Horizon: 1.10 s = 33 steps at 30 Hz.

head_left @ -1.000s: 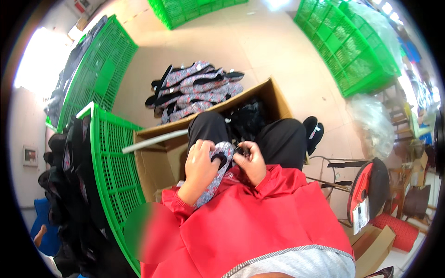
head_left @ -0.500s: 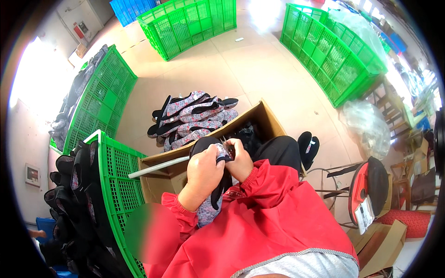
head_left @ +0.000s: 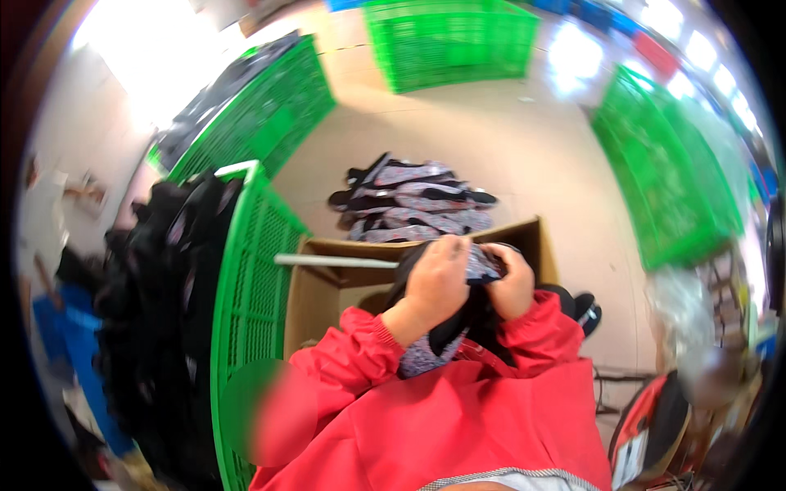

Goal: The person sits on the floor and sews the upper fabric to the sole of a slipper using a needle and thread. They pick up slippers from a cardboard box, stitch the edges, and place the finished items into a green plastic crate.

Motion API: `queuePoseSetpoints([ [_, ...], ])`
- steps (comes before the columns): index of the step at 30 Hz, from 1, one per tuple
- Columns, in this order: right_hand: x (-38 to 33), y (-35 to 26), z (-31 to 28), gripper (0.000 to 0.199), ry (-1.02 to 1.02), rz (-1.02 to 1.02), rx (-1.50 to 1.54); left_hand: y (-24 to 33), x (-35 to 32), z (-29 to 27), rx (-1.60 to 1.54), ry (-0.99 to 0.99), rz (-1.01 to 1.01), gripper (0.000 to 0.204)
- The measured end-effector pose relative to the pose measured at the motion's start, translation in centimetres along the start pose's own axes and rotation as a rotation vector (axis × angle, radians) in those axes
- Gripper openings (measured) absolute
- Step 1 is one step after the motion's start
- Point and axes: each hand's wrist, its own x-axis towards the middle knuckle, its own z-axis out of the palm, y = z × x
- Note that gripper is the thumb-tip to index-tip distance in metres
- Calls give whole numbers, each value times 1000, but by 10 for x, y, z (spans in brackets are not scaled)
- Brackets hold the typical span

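A grey floral slipper (head_left: 480,267) with a dark lining is held over my lap, above an open cardboard box (head_left: 540,245). My left hand (head_left: 438,282) is closed around one end of it. At the other end my right hand (head_left: 514,284) is closed, thumb and fingers against its edge. Whether a small tool is also in the right hand is blurred. More floral fabric (head_left: 426,358) shows below my left wrist. A pale rod (head_left: 336,261) lies across the box, its right end hidden near my left hand.
Floral slippers lie in a pile (head_left: 417,200) beyond the box. At my left stands a green crate (head_left: 258,327) beside many black slippers (head_left: 164,327). Other green crates (head_left: 450,41) stand farther off, and a red-and-black stool (head_left: 647,425) is at the right.
The view has swung left, shifting the scene rightward. Both hands stay closed at the slipper. A metallic tip seen earlier by the right fingers is no longer distinct.
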Motion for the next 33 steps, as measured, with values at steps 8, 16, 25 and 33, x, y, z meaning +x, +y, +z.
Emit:
queuePoseSetpoints([
  [8, -10, -16, -9, 36, -332, -136, 91, -14, -34, -24, -22, -169, 129, 40],
  [16, -14, -29, -16, 43, -471, -51, 327, -2, -34, -67, -16, -227, 186, 26],
  [25, -7, -34, -15, 56, -781, 91, 637, 0, -52, -91, -174, -218, 136, 17],
  [33, 1, -24, -2, 54, -912, 308, 821, 9, -66, -98, -353, -202, -114, 14],
])
